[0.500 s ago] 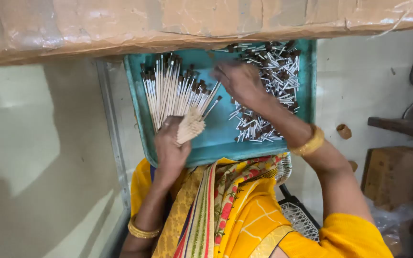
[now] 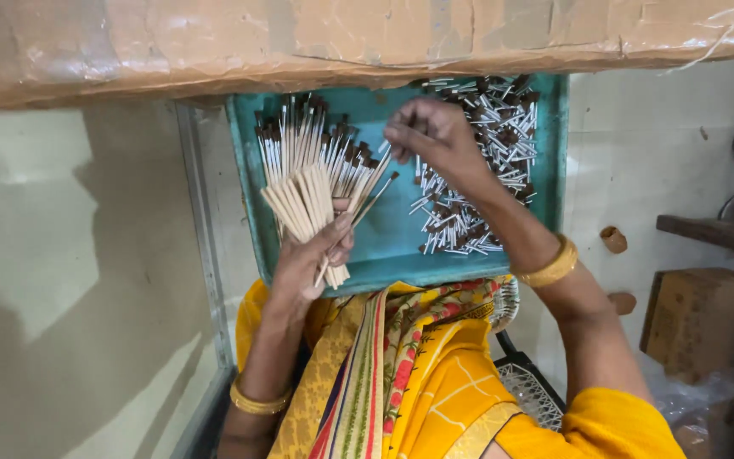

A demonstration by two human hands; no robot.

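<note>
The left hand [image 2: 312, 255] is clasping a fanned bundle of brushes [image 2: 307, 174] over the teal tray [image 2: 397, 234]. The right hand [image 2: 431, 136] is pinching 1 brush handle beside the loose ferrule pile [image 2: 477, 161]; a cardboard edge [image 2: 367, 42] is hiding the tray's far side.

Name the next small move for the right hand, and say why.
Probably slide the brush pinched in the right hand into the fan of brushes held by the left hand. Its tip already sits at the fan's edge, and many loose brush heads remain in the teal tray.
</note>
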